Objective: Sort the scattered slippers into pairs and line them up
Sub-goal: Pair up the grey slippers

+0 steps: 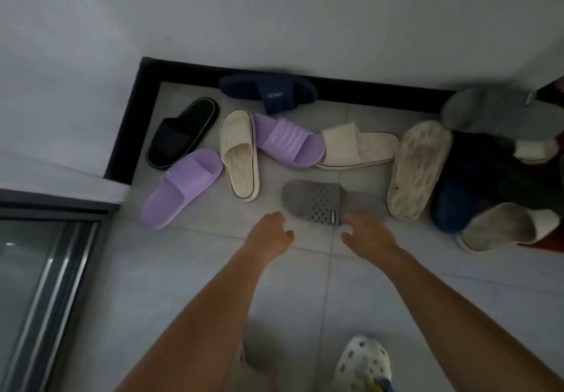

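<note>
Slippers lie scattered on the tiled floor in a wall corner. A grey perforated slipper (323,201) lies nearest, just beyond both hands. My left hand (268,233) hovers at its toe end, fingers loosely curled, holding nothing. My right hand (366,233) reaches toward its strap, fingers relaxed, empty. Two purple slippers (180,190) (287,140), two cream ones (239,153) (357,144), a black one (183,130) and a navy one (268,89) lie behind.
At right, an overturned cream slipper (419,169) shows its dirty sole, with a navy slipper (454,205), another overturned one (500,227) and a grey one (488,111) piled around. A black baseboard (134,117) edges the corner. A glass door frame (45,285) stands left. My white clog (363,361) is below.
</note>
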`<state>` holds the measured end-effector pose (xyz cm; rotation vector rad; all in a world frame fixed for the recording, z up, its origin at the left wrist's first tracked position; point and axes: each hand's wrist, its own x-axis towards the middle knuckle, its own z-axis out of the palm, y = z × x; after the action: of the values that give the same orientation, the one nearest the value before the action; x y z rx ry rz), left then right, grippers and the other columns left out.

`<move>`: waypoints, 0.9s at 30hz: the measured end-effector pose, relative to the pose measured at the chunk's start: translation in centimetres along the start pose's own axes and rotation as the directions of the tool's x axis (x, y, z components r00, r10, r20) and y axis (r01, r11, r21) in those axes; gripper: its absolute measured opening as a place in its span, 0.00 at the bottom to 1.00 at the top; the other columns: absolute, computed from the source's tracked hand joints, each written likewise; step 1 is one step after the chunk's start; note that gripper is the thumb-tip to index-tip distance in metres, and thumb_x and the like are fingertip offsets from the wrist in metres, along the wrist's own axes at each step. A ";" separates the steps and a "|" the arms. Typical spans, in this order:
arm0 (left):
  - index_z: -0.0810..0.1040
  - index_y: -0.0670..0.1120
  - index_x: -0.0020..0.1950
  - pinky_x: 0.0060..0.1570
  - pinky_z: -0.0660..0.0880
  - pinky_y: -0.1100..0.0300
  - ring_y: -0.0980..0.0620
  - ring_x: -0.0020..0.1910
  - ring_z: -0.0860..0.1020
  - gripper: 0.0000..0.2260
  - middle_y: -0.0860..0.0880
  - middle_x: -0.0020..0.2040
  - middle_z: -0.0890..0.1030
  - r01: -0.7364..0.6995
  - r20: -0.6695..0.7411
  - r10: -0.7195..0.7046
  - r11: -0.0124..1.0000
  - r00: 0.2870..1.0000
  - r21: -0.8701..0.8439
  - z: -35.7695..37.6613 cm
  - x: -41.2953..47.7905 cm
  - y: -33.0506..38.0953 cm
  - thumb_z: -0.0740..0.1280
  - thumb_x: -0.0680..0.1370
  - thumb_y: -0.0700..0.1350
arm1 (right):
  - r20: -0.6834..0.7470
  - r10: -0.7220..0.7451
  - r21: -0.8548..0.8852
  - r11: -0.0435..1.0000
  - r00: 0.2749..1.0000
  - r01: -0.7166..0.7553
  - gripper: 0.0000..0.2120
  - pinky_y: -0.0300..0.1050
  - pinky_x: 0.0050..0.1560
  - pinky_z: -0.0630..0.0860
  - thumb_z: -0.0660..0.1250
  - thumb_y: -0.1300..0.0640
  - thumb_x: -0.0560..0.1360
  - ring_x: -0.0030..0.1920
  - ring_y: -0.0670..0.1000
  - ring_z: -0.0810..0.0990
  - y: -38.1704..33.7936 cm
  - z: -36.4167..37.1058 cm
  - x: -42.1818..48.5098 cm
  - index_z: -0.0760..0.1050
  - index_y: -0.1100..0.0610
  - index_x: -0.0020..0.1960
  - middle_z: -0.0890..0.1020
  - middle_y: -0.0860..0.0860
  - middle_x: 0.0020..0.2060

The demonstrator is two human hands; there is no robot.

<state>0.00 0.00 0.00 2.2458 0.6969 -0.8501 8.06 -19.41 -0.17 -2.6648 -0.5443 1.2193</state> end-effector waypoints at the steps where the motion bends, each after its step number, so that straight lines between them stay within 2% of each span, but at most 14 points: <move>1: 0.69 0.42 0.67 0.60 0.69 0.55 0.44 0.62 0.73 0.21 0.43 0.67 0.72 -0.020 0.015 0.020 1.000 1.000 0.012 0.5 1.6 -0.2 0.64 0.77 0.48 | -0.039 -0.024 -0.069 0.997 0.999 0.021 0.18 0.50 0.59 0.72 0.61 0.57 0.77 0.61 0.57 0.73 0.3 0.3 1.7 0.67 0.57 0.67 0.73 0.58 0.63; 5: 0.72 0.38 0.62 0.53 0.70 0.56 0.41 0.59 0.75 0.19 0.39 0.61 0.76 -0.117 0.057 0.110 0.985 0.992 0.127 1.7 8.3 0.4 0.63 0.78 0.50 | -0.146 -0.083 -0.333 0.942 0.986 0.030 0.28 0.51 0.58 0.73 0.63 0.59 0.75 0.61 0.58 0.74 2.0 -0.7 9.0 0.58 0.56 0.72 0.72 0.58 0.63; 7: 0.74 0.38 0.59 0.48 0.69 0.58 0.42 0.55 0.77 0.19 0.39 0.58 0.78 -0.168 0.076 0.161 0.980 0.984 0.103 2.0 11.5 0.8 0.64 0.77 0.51 | -0.149 -0.137 -0.441 0.896 0.979 0.058 0.26 0.50 0.58 0.72 0.60 0.59 0.75 0.61 0.58 0.75 2.6 -0.8 12.2 0.58 0.56 0.72 0.74 0.57 0.64; 10: 0.77 0.40 0.56 0.37 0.72 0.65 0.50 0.41 0.79 0.18 0.40 0.51 0.81 -0.161 0.124 0.184 0.972 0.975 -0.172 2.9 14.7 0.7 0.70 0.74 0.52 | -0.100 -0.198 -0.407 0.902 0.975 0.141 0.19 0.49 0.59 0.73 0.59 0.57 0.75 0.61 0.56 0.75 3.0 -0.3 14.8 0.69 0.50 0.66 0.77 0.54 0.62; 11: 0.78 0.40 0.55 0.38 0.75 0.64 0.52 0.40 0.79 0.18 0.42 0.50 0.81 -0.129 0.141 0.174 0.952 0.975 -0.278 3.2 14.9 1.0 0.71 0.73 0.52 | -0.115 -0.214 -0.389 0.908 0.970 0.154 0.18 0.48 0.58 0.72 0.58 0.56 0.75 0.61 0.56 0.75 3.1 -0.2 14.8 0.71 0.48 0.64 0.78 0.53 0.61; 12: 0.79 0.40 0.55 0.43 0.77 0.61 0.51 0.43 0.80 0.19 0.44 0.51 0.82 -0.111 0.120 0.157 0.938 0.980 -0.327 3.5 14.7 1.5 0.72 0.72 0.52 | -0.132 -0.217 -0.375 0.914 0.967 0.154 0.17 0.48 0.57 0.72 0.59 0.56 0.75 0.60 0.56 0.75 3.1 0.0 14.4 0.72 0.47 0.63 0.78 0.53 0.60; 14: 0.78 0.40 0.56 0.52 0.77 0.57 0.49 0.49 0.79 0.20 0.45 0.53 0.81 -0.136 0.013 0.143 0.963 0.990 -0.234 3.7 14.6 2.5 0.74 0.70 0.52 | -0.139 -0.223 -0.356 0.921 0.965 0.162 0.17 0.47 0.54 0.73 0.59 0.54 0.74 0.59 0.56 0.76 3.4 0.4 13.0 0.73 0.47 0.62 0.79 0.53 0.58; 16: 0.75 0.41 0.56 0.47 0.73 0.60 0.50 0.47 0.76 0.20 0.46 0.52 0.78 -0.188 -0.032 0.186 0.979 0.982 -0.078 3.0 13.8 3.8 0.73 0.70 0.51 | -0.162 -0.232 -0.310 0.935 0.959 0.174 0.15 0.47 0.52 0.73 0.59 0.53 0.74 0.57 0.56 0.77 3.8 0.7 11.3 0.73 0.49 0.59 0.80 0.53 0.56; 18: 0.73 0.43 0.54 0.43 0.68 0.62 0.52 0.45 0.72 0.17 0.47 0.50 0.75 -0.261 0.043 0.261 0.965 0.964 -0.004 2.4 13.4 4.8 0.72 0.71 0.51 | -0.211 -0.219 -0.205 0.963 0.953 0.176 0.13 0.47 0.50 0.74 0.60 0.52 0.75 0.55 0.57 0.78 4.3 1.1 9.5 0.74 0.50 0.58 0.81 0.53 0.54; 20: 0.73 0.44 0.55 0.43 0.67 0.63 0.52 0.46 0.72 0.17 0.46 0.52 0.76 -0.307 0.133 0.298 0.950 0.945 0.053 2.6 13.3 5.6 0.72 0.72 0.51 | -0.249 -0.198 -0.149 0.975 0.948 0.164 0.14 0.47 0.48 0.75 0.61 0.49 0.75 0.54 0.57 0.79 5.2 2.0 8.0 0.74 0.50 0.58 0.82 0.53 0.52; 22: 0.72 0.43 0.58 0.46 0.69 0.61 0.51 0.49 0.73 0.22 0.46 0.56 0.76 -0.366 0.181 0.339 0.920 0.923 0.143 3.3 13.3 6.3 0.72 0.71 0.54 | -0.211 -0.189 -0.140 0.977 0.959 0.161 0.18 0.46 0.51 0.76 0.62 0.46 0.75 0.56 0.54 0.78 6.7 2.5 6.8 0.72 0.49 0.63 0.81 0.51 0.55; 24: 0.71 0.42 0.60 0.54 0.71 0.57 0.48 0.54 0.74 0.27 0.45 0.58 0.76 -0.404 0.149 0.378 0.884 0.914 0.235 4.5 13.7 6.9 0.73 0.69 0.57 | -0.165 -0.152 -0.156 0.980 0.974 0.127 0.23 0.45 0.58 0.73 0.62 0.44 0.76 0.61 0.51 0.75 8.9 2.0 5.7 0.66 0.48 0.69 0.76 0.49 0.62; 27: 0.72 0.43 0.59 0.60 0.70 0.50 0.43 0.59 0.72 0.31 0.43 0.60 0.75 -0.434 0.016 0.461 0.821 0.887 0.371 5.5 13.6 8.0 0.74 0.65 0.61 | -0.270 -0.028 -0.167 0.986 0.963 -0.018 0.24 0.46 0.61 0.70 0.59 0.43 0.77 0.64 0.52 0.72 12.7 0.1 3.8 0.63 0.48 0.71 0.71 0.50 0.67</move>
<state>11.93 -5.85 -10.08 2.6301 0.0118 -0.6994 13.57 -29.64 -6.55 -2.9028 -0.6330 0.8170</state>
